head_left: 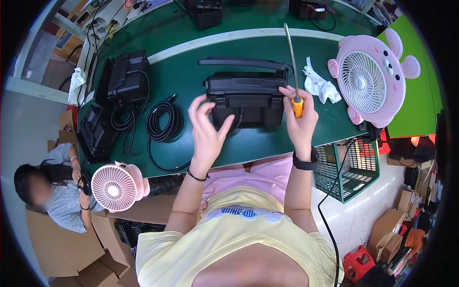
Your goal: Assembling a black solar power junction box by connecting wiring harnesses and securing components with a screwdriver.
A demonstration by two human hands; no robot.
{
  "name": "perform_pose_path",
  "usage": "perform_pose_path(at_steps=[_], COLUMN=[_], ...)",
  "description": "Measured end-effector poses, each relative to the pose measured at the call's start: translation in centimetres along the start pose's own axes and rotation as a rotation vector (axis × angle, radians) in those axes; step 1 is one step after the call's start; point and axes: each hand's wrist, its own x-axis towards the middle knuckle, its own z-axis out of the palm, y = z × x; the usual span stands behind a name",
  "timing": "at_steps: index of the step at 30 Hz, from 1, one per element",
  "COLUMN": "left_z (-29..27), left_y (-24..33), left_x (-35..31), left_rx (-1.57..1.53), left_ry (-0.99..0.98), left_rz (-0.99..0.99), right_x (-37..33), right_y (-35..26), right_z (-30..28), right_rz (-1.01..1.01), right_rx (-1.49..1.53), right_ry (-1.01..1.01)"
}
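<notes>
In front of me on the green bench stands a black plastic hard case [246,106] with latches along its front. A long black bar, like a carry handle, sticks up behind its top. My left hand [206,126] is open at the case's left front, fingers apart, the fingertips by its edge. A screwdriver [298,106] with an orange handle and a long metal shaft is held in my right hand [302,119], the shaft pointing up and away. That hand's fingertips also meet the case's right side. A black cable coil [164,119] lies left of the case, one end running toward it.
More black cases [129,79] with cables stand at the left. A pink animal-shaped fan [370,79] and crumpled white tissue [320,83] are on the right. A smaller pink fan [113,187] is at the front left edge, near a seated co-worker [67,186]. A green crate [351,167] sits below right.
</notes>
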Motion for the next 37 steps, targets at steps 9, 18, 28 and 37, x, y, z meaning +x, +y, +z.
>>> perform_pose_path(at_steps=[9, 18, 28, 37], left_z=[0.3, 1.2, 2.3, 2.2], left_y=[0.3, -1.1, -1.2, -1.2], left_x=[1.8, 2.6, 2.1, 2.3], left_rx=[0.114, -0.167, -0.284, -0.300], left_ry=[-0.062, -0.030, 0.055, 0.040], left_rz=[0.087, -0.039, -0.038, -0.087], right_x=[-0.4, -0.7, -3.9, -1.8], right_y=[1.0, 0.9, -0.8, -0.7], right_z=[0.4, 0.5, 1.9, 0.0], right_rz=[-0.042, 0.030, 0.032, 0.269], right_rx=[0.090, 0.137, -0.059, 0.511], right_ry=[0.042, 0.044, 0.144, 0.008])
